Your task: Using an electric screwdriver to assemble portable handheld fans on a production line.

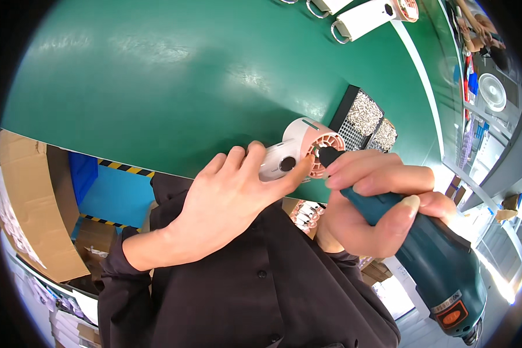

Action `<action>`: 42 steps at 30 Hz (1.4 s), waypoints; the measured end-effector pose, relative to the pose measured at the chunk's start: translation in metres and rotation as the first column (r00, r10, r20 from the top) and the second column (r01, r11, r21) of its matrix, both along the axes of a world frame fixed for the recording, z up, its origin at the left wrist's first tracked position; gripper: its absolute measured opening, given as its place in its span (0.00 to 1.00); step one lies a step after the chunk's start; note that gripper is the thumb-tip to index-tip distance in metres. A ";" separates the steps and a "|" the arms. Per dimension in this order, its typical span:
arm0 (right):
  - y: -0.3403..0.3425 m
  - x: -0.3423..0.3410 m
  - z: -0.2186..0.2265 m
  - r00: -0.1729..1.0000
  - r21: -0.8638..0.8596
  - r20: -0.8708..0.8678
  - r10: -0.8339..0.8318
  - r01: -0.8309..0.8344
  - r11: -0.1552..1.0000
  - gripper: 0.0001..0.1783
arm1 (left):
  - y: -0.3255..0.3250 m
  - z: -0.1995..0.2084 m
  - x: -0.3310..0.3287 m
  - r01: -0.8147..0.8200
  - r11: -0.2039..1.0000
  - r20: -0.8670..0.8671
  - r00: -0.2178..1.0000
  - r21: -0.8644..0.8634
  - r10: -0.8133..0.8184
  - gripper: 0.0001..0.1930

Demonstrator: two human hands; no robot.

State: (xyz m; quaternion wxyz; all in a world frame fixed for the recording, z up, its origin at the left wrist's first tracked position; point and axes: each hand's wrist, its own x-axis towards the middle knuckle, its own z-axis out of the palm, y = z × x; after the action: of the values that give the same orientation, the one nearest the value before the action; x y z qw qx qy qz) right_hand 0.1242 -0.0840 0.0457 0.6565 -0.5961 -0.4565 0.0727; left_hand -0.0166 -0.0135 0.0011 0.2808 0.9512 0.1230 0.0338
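Note:
A small white and pink handheld fan (296, 134) lies at the table's near edge, its round pink grille facing right. My left hand (226, 194) is wrapped over its white handle, the thumb stretched toward the grille. In my right hand (383, 197) is a dark green electric screwdriver (441, 261), fingers closed around its body. Its black tip points into the fan's pink grille; the bit's very end is hard to make out. Just beyond the fan stands a black screw tray (354, 124) holding many small silvery screws (365, 113).
More white and pink fans (368, 20) with wrist loops lie at the far side of the green table (127, 87). A cardboard box (43, 203) stands at the lower left, beside a blue bin (82, 177). At right, another person's arms (478, 29) and a white round fan (492, 91) show.

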 end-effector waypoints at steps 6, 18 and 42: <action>0.003 -0.002 -0.005 1.000 0.029 -0.019 0.025 -0.024 0.999 0.09 | 0.000 -0.009 -0.002 0.018 0.999 0.065 0.998 0.043 -0.021 0.33; -0.024 0.001 0.025 0.992 0.246 0.082 0.093 -0.110 0.963 0.21 | -0.001 0.002 -0.002 0.012 1.000 0.045 0.999 -0.029 -0.011 0.35; -0.136 0.047 -0.011 0.693 0.141 -0.268 -0.669 0.715 0.684 0.13 | -0.006 0.010 0.023 -0.093 0.988 -0.051 0.995 -0.121 0.087 0.33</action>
State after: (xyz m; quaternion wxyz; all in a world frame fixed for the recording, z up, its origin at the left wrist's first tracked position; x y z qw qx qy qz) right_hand 0.1715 -0.2202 0.0346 0.7418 -0.6323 -0.1349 -0.1782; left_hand 0.0065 -0.0197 0.0111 0.3341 0.9262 0.1741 0.0169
